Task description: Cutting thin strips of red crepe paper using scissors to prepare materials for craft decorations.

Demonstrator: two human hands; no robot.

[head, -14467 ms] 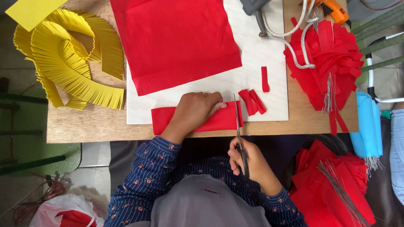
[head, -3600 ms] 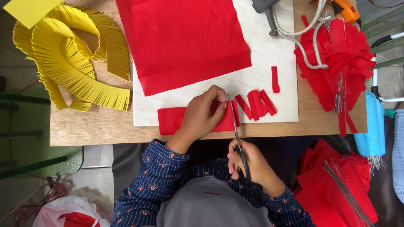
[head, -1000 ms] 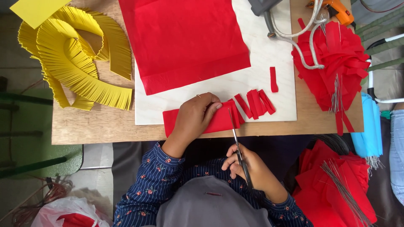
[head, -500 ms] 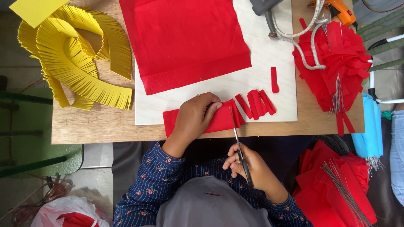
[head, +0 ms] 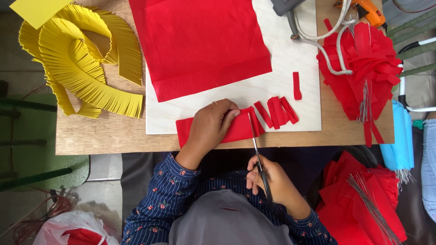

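Note:
My left hand lies flat on a folded strip of red paper near the front edge of the wooden table, pinning it down. My right hand grips a pair of scissors below the table edge; the blades point up into the strip's right end. Several narrow red cut strips lie fanned just right of the blades, and a single strip lies farther back.
A large red paper sheet rests on a pale board. Yellow fringed paper curls at the left. A red fringed bundle with white cord, an orange tool, more red paper and thin wires lie right.
The scissors have moved up from below the edge into the strip's right end. My left hand has stayed pressed on the strip.

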